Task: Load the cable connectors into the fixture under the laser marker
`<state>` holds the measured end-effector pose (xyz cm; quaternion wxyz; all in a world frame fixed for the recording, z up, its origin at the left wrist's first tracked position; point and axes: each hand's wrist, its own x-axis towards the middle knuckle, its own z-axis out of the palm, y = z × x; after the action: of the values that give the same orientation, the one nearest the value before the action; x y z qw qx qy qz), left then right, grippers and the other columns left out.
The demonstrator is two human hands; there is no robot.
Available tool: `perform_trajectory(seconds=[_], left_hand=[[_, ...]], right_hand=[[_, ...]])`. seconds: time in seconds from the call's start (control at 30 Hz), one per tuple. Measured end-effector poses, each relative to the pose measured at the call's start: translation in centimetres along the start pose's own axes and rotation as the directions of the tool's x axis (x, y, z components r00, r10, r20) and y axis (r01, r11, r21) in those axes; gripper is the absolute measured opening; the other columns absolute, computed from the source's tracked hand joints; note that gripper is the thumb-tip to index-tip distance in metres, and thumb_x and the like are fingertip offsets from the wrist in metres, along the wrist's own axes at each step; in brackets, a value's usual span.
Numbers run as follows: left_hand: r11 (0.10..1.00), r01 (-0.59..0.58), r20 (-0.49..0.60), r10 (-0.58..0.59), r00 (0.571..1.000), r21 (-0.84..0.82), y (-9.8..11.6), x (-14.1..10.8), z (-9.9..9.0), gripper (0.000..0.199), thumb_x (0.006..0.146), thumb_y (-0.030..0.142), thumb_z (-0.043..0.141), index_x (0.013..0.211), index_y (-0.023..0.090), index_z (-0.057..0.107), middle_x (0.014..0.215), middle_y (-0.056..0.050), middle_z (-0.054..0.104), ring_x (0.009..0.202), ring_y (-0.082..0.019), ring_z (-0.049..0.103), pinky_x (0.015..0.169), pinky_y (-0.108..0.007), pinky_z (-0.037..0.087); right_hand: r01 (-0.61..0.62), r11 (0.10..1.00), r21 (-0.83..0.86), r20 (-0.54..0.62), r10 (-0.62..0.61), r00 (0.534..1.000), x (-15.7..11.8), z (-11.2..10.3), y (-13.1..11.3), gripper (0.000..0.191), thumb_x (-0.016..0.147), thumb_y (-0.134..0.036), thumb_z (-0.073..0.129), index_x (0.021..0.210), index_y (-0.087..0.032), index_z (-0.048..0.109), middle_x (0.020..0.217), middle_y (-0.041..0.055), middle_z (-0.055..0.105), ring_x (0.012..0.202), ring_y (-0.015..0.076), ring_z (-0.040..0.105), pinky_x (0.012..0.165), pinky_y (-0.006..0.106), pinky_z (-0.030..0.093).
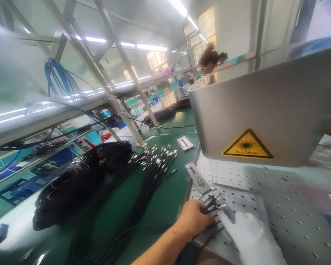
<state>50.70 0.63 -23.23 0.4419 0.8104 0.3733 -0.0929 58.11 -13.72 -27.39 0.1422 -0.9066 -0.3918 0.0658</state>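
My bare left hand [193, 220] is closed round several black cables, whose metal-tipped plugs [215, 198] stick out past the fingers. In a white glove, my right hand [246, 232] has its thumb and fingertips at one of these plugs, gripping the bunch from the right. Both hands are over the near left edge of a perforated metal plate [285, 206]. Just beyond them a slotted metal fixture [198, 177] lies at a slant, with small pieces in its slot that are too small to make out.
A grey machine housing [248, 114] with a yellow laser warning sign [247, 144] overhangs the plate. On the green table [110, 209] lie a large coil of black cable [79, 180], loose plug-ended cables [143, 191] and a second slotted block [185, 143]. A person [209, 62] is behind the housing.
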Motion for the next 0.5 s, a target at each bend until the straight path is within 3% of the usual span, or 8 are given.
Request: perform_trajectory(seconds=[0.07,0.13,0.23,0.37,0.5], left_hand=[[1.000,-0.030,0.007,0.030,1.000,-0.003,0.2,-0.6,-0.4,0.016,0.062,0.028,0.063,0.053,0.020,0.052,0.050,0.004,0.048,0.051,-0.013,0.045,0.051,-0.026,0.030],[0.993,-0.107,-0.070,0.110,0.992,0.040,0.5,-1.3,-1.1,0.020,0.062,0.026,0.063,0.050,0.019,0.049,0.048,0.005,0.043,0.051,-0.011,0.040,0.051,-0.025,0.026],[0.976,-0.216,-0.165,0.216,0.962,0.018,0.5,-2.1,-2.1,0.020,0.063,0.023,0.061,0.051,0.018,0.045,0.051,0.006,0.039,0.054,-0.009,0.035,0.052,-0.025,0.023],[0.951,-0.203,-0.035,0.200,0.979,-0.233,0.1,-2.0,-2.7,0.017,0.072,0.034,0.057,0.066,0.018,0.054,0.056,0.004,0.052,0.054,-0.011,0.044,0.053,-0.024,0.030],[0.967,-0.224,-0.145,0.206,0.968,-0.123,-0.1,-1.6,-2.3,0.008,0.071,0.026,0.056,0.068,0.018,0.056,0.057,0.003,0.057,0.055,-0.012,0.048,0.055,-0.025,0.032]], right_hand=[[-0.017,1.000,-0.018,-0.009,0.017,1.000,0.2,0.4,0.0,0.029,0.080,-0.025,0.060,0.105,-0.032,0.073,0.088,0.0091,0.067,0.084,0.0264,0.063,0.074,0.035,0.049],[-0.042,0.998,-0.048,-0.025,0.041,0.999,0.6,1.1,0.0,0.026,0.085,-0.024,0.053,0.100,-0.030,0.074,0.087,0.0099,0.067,0.082,0.0259,0.065,0.073,0.035,0.050],[-0.158,0.986,-0.055,-0.074,0.154,0.985,1.6,2.8,-0.2,0.039,0.096,-0.029,0.037,0.089,-0.023,0.075,0.084,0.0126,0.068,0.079,0.0255,0.066,0.073,0.035,0.051],[-0.274,0.962,-0.022,-0.120,0.269,0.956,2.8,4.5,-0.4,0.046,0.098,-0.032,0.034,0.082,-0.018,0.075,0.084,0.0141,0.069,0.084,0.0265,0.068,0.079,0.036,0.051],[-0.274,0.962,0.007,-0.101,0.274,0.957,2.8,4.1,-0.4,0.045,0.097,-0.033,0.035,0.080,-0.020,0.075,0.081,0.0123,0.069,0.083,0.0260,0.068,0.077,0.035,0.051]])
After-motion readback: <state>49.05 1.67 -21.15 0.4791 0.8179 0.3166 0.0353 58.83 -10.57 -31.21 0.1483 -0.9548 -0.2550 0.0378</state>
